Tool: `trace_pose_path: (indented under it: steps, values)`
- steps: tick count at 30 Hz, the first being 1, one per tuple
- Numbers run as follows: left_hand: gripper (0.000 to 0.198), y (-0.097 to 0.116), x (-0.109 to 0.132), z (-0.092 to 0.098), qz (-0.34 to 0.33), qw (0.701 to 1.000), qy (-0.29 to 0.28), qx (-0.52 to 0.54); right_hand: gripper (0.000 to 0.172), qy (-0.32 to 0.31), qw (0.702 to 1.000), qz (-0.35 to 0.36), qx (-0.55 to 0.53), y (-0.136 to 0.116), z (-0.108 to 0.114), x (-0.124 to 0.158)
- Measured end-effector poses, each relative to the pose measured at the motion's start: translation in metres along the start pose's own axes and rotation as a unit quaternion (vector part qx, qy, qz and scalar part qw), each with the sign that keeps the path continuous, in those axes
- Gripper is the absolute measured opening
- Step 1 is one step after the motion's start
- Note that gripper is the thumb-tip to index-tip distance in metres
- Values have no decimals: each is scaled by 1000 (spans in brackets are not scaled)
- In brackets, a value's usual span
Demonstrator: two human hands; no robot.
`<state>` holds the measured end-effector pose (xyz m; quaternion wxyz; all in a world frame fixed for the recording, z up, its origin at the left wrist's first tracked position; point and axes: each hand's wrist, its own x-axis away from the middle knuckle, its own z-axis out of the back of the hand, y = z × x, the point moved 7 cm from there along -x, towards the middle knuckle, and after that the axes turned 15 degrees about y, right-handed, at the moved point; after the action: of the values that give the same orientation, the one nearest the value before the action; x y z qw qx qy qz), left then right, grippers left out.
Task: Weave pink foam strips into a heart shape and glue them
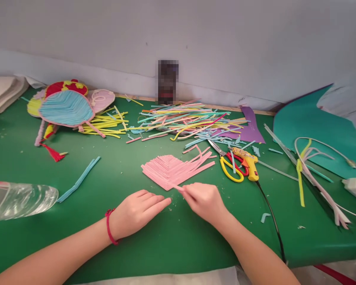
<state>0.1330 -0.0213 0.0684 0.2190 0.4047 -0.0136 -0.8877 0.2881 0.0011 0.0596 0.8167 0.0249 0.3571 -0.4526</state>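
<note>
A pink woven piece made of foam strips [173, 170] lies on the green table [166, 241], with loose strip ends fanning to its right. My right hand [203, 202] is closed in a pinch on a pink strip at the weave's near corner. My left hand [138, 211] rests on the table just left of it, fingers stretched out and pointing toward the weave, holding nothing. A red cord circles my left wrist.
A pile of coloured foam strips [185, 118] lies behind the weave. Yellow-handled scissors [230, 164] and a yellow glue gun [247, 162] with a black cable sit to the right. Finished woven fans [67, 107] lie far left, a plastic bottle [17, 200] near left, a teal sheet [314, 122] right.
</note>
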Motion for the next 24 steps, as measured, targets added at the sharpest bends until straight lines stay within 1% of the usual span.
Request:
trace_pose_path:
  steps: [1,3,5,7,9,12,14,18,24]
  values:
    - [34,4,0,2,-9,1000,4,-7,37,-28,999,22,10,-7,-10,3]
    - [36,12,0,5,-25,999,11,-25,35,-65,997,48,22,-15,-24,8]
    - [36,18,1,6,-23,998,13,-58,33,-89,994,52,32,-14,-30,11]
    - [34,20,5,0,-1,995,-4,-100,31,-107,992,43,43,-9,-31,13]
    - [39,17,10,-10,33,988,-47,-141,30,-123,990,31,55,-4,-31,13]
    - [57,10,21,-27,76,972,-122,-185,31,-138,988,22,66,-2,-30,14]
    - [64,7,26,-32,95,962,-151,-205,30,-144,987,20,68,-4,-31,14]
    - [72,3,31,-33,118,951,-164,-232,29,-162,984,8,75,-7,-37,15]
    - [75,-1,40,-37,144,940,-179,-252,29,-181,980,-8,77,-11,-44,14]
